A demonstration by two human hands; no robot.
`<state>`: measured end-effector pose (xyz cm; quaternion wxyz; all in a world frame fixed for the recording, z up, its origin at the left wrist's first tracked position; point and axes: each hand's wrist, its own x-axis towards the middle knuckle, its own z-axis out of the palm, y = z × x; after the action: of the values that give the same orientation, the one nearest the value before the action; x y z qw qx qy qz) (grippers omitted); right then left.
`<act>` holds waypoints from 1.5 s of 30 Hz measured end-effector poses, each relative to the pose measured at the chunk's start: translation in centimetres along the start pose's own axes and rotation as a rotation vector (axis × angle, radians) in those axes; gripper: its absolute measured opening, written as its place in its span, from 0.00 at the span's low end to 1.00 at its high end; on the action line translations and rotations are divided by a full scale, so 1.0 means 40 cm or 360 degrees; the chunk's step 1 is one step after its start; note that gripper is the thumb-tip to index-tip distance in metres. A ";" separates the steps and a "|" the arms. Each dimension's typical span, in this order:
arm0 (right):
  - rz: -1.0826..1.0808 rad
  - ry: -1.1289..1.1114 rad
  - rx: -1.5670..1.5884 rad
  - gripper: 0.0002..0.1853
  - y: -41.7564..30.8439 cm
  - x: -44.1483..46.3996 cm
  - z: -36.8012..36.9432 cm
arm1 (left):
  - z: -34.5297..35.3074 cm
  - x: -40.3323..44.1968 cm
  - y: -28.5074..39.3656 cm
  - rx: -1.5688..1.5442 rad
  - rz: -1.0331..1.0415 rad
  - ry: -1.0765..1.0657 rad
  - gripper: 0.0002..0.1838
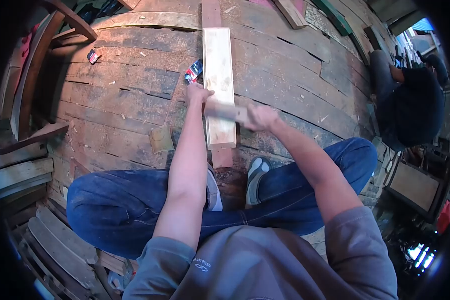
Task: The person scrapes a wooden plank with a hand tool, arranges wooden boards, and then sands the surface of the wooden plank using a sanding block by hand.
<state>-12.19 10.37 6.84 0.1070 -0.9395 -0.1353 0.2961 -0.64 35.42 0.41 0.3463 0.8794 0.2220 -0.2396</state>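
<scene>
A pale wooden board (218, 60) with moulded edges lies lengthwise in front of me, on top of a narrower reddish plank (222, 158). My left hand (197, 94) grips the board's left edge, its thumb over the top face. From the right, my right hand (261, 117) is closed around a flat brown block (222, 111), which lies across the board's lower half. Motion blurs this block, so I cannot tell its exact kind. Just beyond my left hand, a small blue and red packet (194, 71) rests beside the board.
Wood shavings litter the plank floor (140, 100). A worn yellowish piece (161, 139) lies left of my forearm. Curved wooden frame parts (35, 75) stand at left, stacked wood pieces (60, 232) below them. Another person (410, 100) sits at right, near a framed panel (414, 184).
</scene>
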 end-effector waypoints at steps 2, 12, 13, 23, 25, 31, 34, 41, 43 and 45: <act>-0.0393 -0.0150 -0.0203 0.37 0.006 -0.008 0.005 | 0.005 0.011 0.000 -0.0044 0.0038 0.0099 0.22; -0.0020 -0.0165 -0.0109 0.39 -0.023 -0.030 -0.031 | -0.016 -0.022 0.037 -0.0103 -0.0074 0.0022 0.23; -0.0028 -0.0203 -0.0103 0.40 -0.027 -0.033 -0.039 | -0.014 -0.020 0.038 -0.0087 -0.0067 0.0024 0.23; 0.1130 0.0895 0.1361 0.40 -0.010 -0.002 0.036 | 0.108 -0.185 -0.017 0.0061 0.0229 0.0834 0.30; 0.1119 0.0979 0.1559 0.34 -0.062 0.021 0.064 | 0.135 -0.230 -0.037 0.0063 0.0200 0.0827 0.29; 0.1181 0.0773 0.1581 0.28 -0.284 -0.029 0.105 | 0.126 -0.250 -0.043 -0.0161 0.0576 0.0967 0.27; 0.1192 0.0686 0.1618 0.31 -0.293 0.005 0.018 | 0.134 -0.226 -0.070 -0.0354 0.0807 0.1214 0.21; 0.0653 0.0945 0.1401 0.29 -0.140 0.078 -0.112 | -0.014 -0.094 -0.042 -0.0845 0.0237 0.1370 0.22; 0.0613 0.0744 0.1027 0.29 -0.125 0.074 -0.159 | -0.075 -0.064 -0.021 -0.0956 0.0165 0.1237 0.26; 0.0458 0.0563 0.0608 0.28 -0.127 0.055 -0.181 | -0.143 -0.063 0.020 -0.1058 0.0074 0.1089 0.28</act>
<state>-7.19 14.95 12.91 0.2607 -0.9489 0.0782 0.1600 -0.66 38.43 5.95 0.5212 0.7540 0.3681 0.1557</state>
